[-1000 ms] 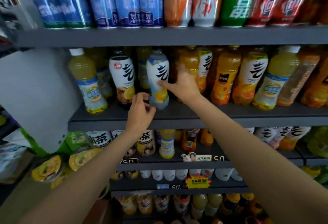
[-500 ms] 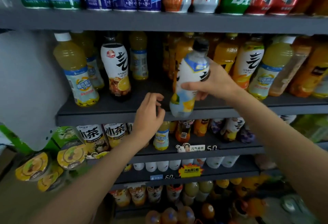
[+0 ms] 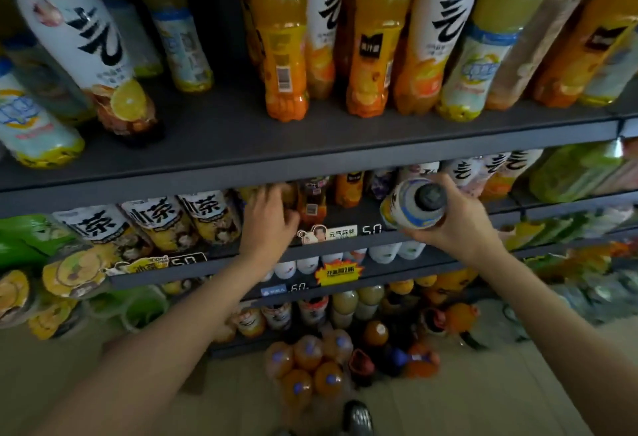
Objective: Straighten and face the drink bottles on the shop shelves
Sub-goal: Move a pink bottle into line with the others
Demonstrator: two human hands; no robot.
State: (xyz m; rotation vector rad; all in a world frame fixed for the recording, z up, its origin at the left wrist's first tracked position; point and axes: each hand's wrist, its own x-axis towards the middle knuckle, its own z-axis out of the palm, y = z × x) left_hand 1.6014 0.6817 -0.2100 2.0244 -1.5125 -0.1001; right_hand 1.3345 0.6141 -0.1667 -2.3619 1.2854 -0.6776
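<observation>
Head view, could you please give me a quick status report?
Right hand grips white-label bottle, off the shelf. Left hand reaching among small bottles on lower shelf. Nothing blocking.

The right hand (image 3: 459, 225) is carrying the white-labelled bottle (image 3: 412, 206) down from the upper shelf (image 3: 310, 156), where it stood a second ago, and is now holding it in front of the shelf below (image 3: 345, 245), its dark cap turned toward the camera. The left hand (image 3: 267, 219) is also dropping from the upper shelf's edge and reaching in among the small bottles (image 3: 312, 199) on that lower shelf. The view is tilting downward, bringing the floor into sight.
</observation>
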